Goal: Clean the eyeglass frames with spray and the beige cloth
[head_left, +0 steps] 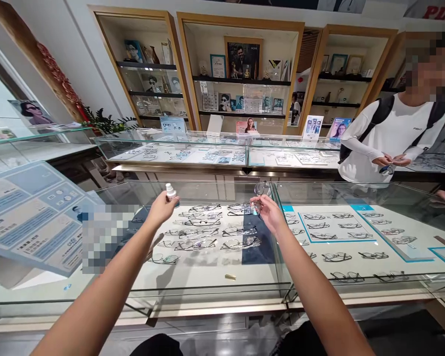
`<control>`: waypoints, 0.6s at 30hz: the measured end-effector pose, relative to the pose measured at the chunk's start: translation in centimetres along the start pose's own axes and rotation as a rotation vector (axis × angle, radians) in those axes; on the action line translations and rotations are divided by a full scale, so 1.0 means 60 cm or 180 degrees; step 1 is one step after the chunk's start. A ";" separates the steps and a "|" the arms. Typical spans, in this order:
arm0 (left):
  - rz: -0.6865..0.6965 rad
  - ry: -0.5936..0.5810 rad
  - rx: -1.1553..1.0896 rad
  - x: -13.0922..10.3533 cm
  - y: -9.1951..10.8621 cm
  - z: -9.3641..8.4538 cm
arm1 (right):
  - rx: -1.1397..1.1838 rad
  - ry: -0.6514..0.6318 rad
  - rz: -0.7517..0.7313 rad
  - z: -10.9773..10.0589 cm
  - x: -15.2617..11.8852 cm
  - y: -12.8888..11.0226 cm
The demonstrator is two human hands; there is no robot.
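My left hand [162,207] is closed around a small spray bottle [170,190] with a white top, held upright above the glass display counter [215,291]. To the right, my right hand [270,212] pinches a pair of round eyeglasses [261,189] by its frame. One lens hangs below the fingers and the other stands above them. The bottle and the eyeglasses are apart. Under the glass, between and below my hands, lie several rows of spectacle frames [200,232].
A light blue printed board [33,217] leans at the left. On the right, a second display case [341,237] holds more frames. Farther back are another glass counter [207,153] and wooden wall shelves [241,74]. A person in a white top [389,128] stands at the right holding something.
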State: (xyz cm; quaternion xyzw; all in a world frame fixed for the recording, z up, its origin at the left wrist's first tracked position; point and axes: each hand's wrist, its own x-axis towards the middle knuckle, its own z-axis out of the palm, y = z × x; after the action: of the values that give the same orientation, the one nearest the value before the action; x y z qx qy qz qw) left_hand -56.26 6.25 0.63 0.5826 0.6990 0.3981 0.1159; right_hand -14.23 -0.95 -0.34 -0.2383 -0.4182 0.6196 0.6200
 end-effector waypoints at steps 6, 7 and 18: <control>-0.0311 -0.0037 0.0593 0.005 -0.081 -0.024 | 0.0102 0.0006 0.0025 -0.007 0.004 0.001; -0.0339 -0.0045 0.0615 0.002 -0.087 -0.024 | 0.0094 -0.0004 0.0022 -0.008 0.005 0.002; -0.0420 -0.0120 0.0762 -0.015 -0.089 -0.022 | 0.0036 -0.0033 0.0055 -0.016 0.005 0.007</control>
State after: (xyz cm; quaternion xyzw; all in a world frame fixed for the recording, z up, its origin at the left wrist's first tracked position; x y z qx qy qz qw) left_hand -60.64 4.85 -2.47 0.5525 0.7759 0.2924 0.0846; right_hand -13.76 -0.38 -1.12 -0.2353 -0.4158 0.6286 0.6137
